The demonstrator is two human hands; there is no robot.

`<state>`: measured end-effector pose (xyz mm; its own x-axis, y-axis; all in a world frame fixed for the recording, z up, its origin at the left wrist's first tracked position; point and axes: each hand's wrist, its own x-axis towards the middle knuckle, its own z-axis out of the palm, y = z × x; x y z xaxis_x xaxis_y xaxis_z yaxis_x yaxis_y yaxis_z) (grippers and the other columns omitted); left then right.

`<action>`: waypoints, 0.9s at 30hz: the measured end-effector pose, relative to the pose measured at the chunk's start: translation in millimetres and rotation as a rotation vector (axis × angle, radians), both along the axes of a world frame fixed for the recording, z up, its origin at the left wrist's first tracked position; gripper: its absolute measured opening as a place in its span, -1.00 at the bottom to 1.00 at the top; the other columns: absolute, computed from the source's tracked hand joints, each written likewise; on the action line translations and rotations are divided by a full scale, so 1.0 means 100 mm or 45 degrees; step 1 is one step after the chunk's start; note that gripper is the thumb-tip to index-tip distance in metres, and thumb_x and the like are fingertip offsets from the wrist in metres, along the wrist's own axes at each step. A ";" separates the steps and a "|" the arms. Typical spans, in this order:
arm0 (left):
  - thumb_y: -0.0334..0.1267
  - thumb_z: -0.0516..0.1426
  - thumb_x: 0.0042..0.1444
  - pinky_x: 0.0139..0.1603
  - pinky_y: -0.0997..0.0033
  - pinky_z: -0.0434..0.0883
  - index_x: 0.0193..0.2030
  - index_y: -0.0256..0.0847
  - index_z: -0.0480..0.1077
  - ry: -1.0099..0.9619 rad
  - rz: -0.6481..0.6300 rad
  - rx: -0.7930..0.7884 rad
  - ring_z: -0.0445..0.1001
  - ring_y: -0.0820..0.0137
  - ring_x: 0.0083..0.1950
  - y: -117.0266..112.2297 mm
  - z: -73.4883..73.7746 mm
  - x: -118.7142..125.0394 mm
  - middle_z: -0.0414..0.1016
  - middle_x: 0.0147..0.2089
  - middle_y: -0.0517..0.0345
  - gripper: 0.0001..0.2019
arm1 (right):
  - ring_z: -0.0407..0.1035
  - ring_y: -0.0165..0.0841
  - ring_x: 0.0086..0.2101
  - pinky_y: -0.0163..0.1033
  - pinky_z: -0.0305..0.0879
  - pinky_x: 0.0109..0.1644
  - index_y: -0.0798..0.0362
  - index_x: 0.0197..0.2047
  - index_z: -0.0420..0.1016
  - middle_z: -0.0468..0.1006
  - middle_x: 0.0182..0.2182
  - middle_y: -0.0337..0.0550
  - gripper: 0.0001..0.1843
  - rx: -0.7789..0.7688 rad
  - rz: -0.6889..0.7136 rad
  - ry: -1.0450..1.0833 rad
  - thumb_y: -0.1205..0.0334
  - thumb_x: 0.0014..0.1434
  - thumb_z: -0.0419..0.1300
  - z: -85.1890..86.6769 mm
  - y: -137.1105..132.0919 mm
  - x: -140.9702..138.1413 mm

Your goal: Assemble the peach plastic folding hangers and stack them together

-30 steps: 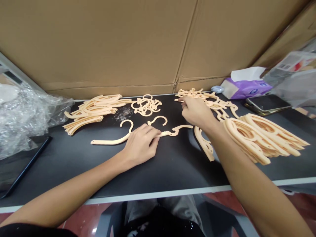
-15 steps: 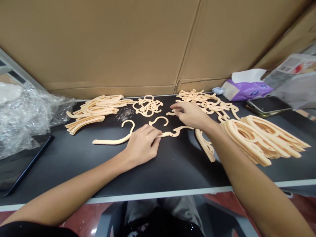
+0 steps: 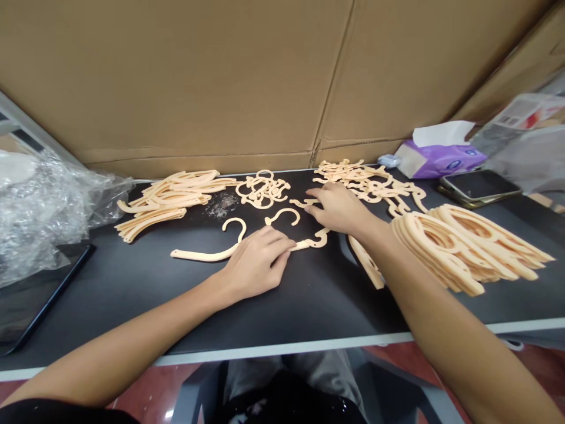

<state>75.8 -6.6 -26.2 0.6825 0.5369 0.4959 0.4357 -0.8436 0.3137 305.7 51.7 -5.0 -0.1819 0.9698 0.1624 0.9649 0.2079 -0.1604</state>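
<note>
A peach plastic hanger [image 3: 203,254] lies on the black table [image 3: 309,306], with its hook curling up at the middle. My left hand [image 3: 256,262] rests on its centre, fingers closed and pinching the joint where a scalloped arm piece [image 3: 315,240] sticks out to the right. Just behind, my right hand [image 3: 339,209] holds a small peach connector piece [image 3: 304,203] in its fingertips. A loose hook [image 3: 282,215] lies between the two hands. Another curved arm piece [image 3: 366,262] shows beside my right forearm.
Curved arms are piled at back left [image 3: 168,197], small hooks at back centre [image 3: 262,189], scalloped pieces at back right [image 3: 371,179], and stacked hangers at right [image 3: 468,241]. A cardboard wall [image 3: 220,76] closes the back. Plastic wrap [image 3: 44,206], tablet [image 3: 26,300], tissue pack [image 3: 436,156], phone [image 3: 479,185].
My right hand has drawn back from the far right pile towards the centre with a small piece in its fingers. My left hand and the hanger have shifted slightly right.
</note>
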 end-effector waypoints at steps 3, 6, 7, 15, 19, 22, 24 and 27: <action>-0.44 0.06 0.32 -0.08 0.23 0.49 0.01 -0.29 0.52 -0.007 -0.033 0.021 0.49 0.26 -0.08 -0.01 0.00 0.00 0.58 -0.08 -0.04 -0.75 | 0.32 0.02 0.14 0.05 0.25 0.17 0.13 0.05 0.60 0.53 0.02 0.21 -0.62 -0.018 0.017 0.033 0.15 0.33 0.08 -0.05 0.03 0.01; -0.42 0.07 0.32 -0.05 0.21 0.47 0.03 -0.29 0.51 -0.020 -0.005 0.040 0.47 0.25 -0.05 -0.01 0.00 0.00 0.56 -0.05 -0.05 -0.75 | 0.37 -0.05 0.03 -0.04 0.29 0.07 0.13 -0.09 0.58 0.54 -0.07 0.14 -0.76 0.044 0.029 0.112 0.21 0.26 0.18 -0.05 0.06 0.01; -0.41 0.08 0.31 -0.05 0.19 0.47 0.02 -0.30 0.51 -0.036 0.023 0.050 0.47 0.24 -0.05 -0.01 0.01 0.00 0.56 -0.06 -0.05 -0.77 | 0.40 -0.10 -0.05 -0.08 0.30 0.01 0.12 -0.15 0.56 0.55 -0.12 0.10 -0.82 0.067 0.031 0.152 0.24 0.24 0.18 -0.03 0.06 0.00; -0.20 0.06 0.35 -0.01 0.18 0.42 0.18 -0.23 0.32 -0.282 0.342 -0.144 0.52 0.26 -0.13 -0.01 0.08 -0.01 0.59 -0.14 0.07 -0.69 | 0.40 -0.31 -0.29 -0.22 0.30 -0.15 0.04 -0.30 0.41 0.53 -0.33 -0.12 -0.95 0.429 0.455 0.556 0.33 0.23 0.16 0.16 -0.26 -0.40; -0.16 -0.02 0.41 0.00 0.26 0.44 0.16 -0.19 0.29 -0.525 0.342 -0.302 0.57 0.30 -0.07 -0.02 0.11 -0.01 0.61 -0.05 0.04 -0.72 | 0.39 -0.28 -0.27 -0.19 0.32 -0.17 0.02 -0.29 0.39 0.54 -0.31 -0.07 -0.90 0.497 0.621 0.615 0.31 0.28 0.08 0.13 -0.41 -0.59; -0.16 -0.02 0.42 -0.06 0.35 0.46 0.02 -0.17 0.33 -0.695 0.312 -0.393 0.58 0.35 -0.08 -0.01 0.12 -0.01 0.61 -0.05 0.07 -0.81 | 0.40 -0.27 -0.25 -0.17 0.33 -0.16 0.02 -0.24 0.42 0.56 -0.29 -0.05 -0.87 0.506 0.645 0.640 0.28 0.32 0.06 0.10 -0.44 -0.64; -0.15 0.01 0.42 -0.09 0.39 0.46 -0.09 -0.16 0.34 -0.794 0.310 -0.433 0.56 0.39 -0.13 0.02 0.11 -0.02 0.59 -0.13 0.13 -0.83 | 0.41 -0.25 -0.22 -0.16 0.35 -0.14 0.02 -0.20 0.45 0.57 -0.26 -0.04 -0.88 0.493 0.654 0.628 0.25 0.33 0.08 0.07 -0.46 -0.66; -0.11 0.09 0.38 -0.17 0.44 0.45 -0.16 -0.15 0.32 -0.905 0.328 -0.479 0.52 0.43 -0.22 0.09 0.09 -0.04 0.52 -0.24 0.19 -0.82 | 0.42 -0.23 -0.16 -0.13 0.38 -0.09 0.04 -0.15 0.47 0.58 -0.21 -0.02 -0.88 0.508 0.690 0.603 0.27 0.31 0.11 0.05 -0.48 -0.70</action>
<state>71.5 2.7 -17.1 0.1095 0.8484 0.5179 0.1929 -0.5293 0.8262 235.7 3.5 0.3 -0.4338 0.6203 0.6534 0.5631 0.7528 -0.3408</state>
